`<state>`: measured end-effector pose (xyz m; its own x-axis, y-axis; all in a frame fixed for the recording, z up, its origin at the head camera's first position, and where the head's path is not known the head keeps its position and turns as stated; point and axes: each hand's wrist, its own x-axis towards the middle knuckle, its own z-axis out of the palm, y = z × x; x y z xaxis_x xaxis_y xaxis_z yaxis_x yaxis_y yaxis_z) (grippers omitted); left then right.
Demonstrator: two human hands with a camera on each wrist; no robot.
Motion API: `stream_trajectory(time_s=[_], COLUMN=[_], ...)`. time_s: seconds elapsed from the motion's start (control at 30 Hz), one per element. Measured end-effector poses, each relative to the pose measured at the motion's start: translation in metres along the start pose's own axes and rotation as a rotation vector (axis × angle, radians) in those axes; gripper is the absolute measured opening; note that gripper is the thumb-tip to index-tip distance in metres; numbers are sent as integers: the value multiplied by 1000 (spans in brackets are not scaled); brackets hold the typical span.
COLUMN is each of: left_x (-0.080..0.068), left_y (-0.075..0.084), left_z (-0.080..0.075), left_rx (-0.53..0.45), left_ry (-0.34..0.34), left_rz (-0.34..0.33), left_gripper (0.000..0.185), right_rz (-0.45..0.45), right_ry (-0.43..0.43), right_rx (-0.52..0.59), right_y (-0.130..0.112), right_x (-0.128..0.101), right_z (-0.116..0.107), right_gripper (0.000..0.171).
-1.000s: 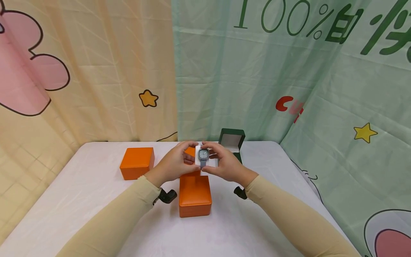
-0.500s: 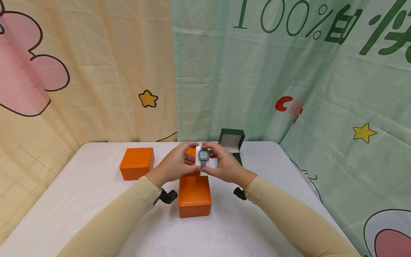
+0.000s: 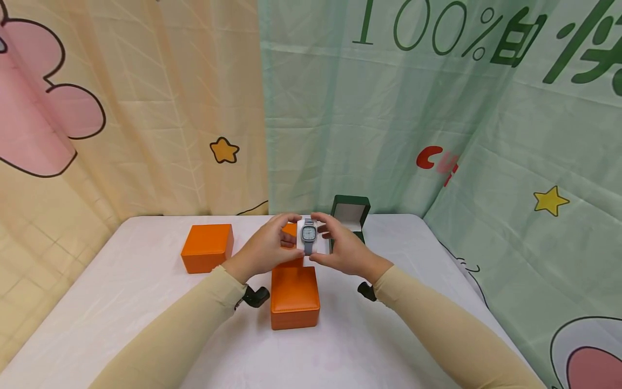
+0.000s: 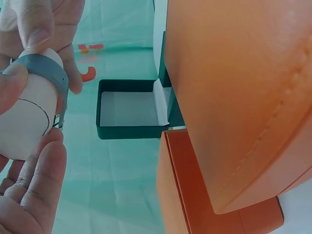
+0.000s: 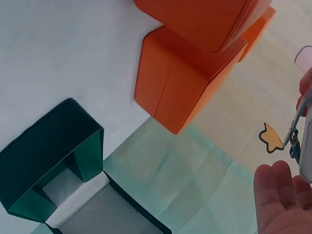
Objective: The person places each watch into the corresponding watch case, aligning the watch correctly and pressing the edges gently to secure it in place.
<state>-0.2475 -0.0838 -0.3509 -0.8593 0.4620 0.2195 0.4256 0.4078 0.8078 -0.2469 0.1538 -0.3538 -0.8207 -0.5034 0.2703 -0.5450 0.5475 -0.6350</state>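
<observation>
A wristwatch (image 3: 308,233) with a pale dial, squarish case and grey-blue strap is wrapped round a white watch cushion (image 4: 29,112). My left hand (image 3: 264,246) grips the cushion's left side, thumb below and index finger above. From the right, my right hand (image 3: 347,249) holds the other end, thumb and index at its lower and upper edges, other fingers spread. The left wrist view shows a fingertip pressed beside the strap. Strap buckle (image 5: 294,141) shows at the right edge of the right wrist view. Both hands are raised above the table.
Beyond the hands stands an open green box (image 3: 351,210) with a pale lining. Orange boxes rest on the white-covered table (image 3: 384,335): one at left (image 3: 207,248), one in front (image 3: 295,297), another partly hidden behind the hands (image 3: 290,263). Curtains (image 3: 316,108) surround the table.
My right hand has shifted slightly right, uncovering more of the strap's top and the watch. The left hand keeps its grip, and the boxes have not moved.
</observation>
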Motion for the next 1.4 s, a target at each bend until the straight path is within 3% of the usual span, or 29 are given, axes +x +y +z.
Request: stream_trajectory(time_s=[0.23, 0.53, 1.07, 1.4], left_x=[5, 21, 66, 94], left_y=[2, 8, 19, 18], left_z=[1, 6, 30, 50], left_rx=[3, 11, 61, 136], left_ry=[6, -41, -116, -135], left_rz=[-16, -25, -75, -114], left_gripper=[78, 83, 77, 76], right_rz=[2, 4, 134, 212], right_ry=[1, 24, 29, -8], right_rx=[-52, -64, -38, -48], right_y=[4, 12, 42, 64], right_x=[-1, -4, -6, -7], right_z=[-9, -18, -39, -53], right_gripper=[81, 84, 85, 81])
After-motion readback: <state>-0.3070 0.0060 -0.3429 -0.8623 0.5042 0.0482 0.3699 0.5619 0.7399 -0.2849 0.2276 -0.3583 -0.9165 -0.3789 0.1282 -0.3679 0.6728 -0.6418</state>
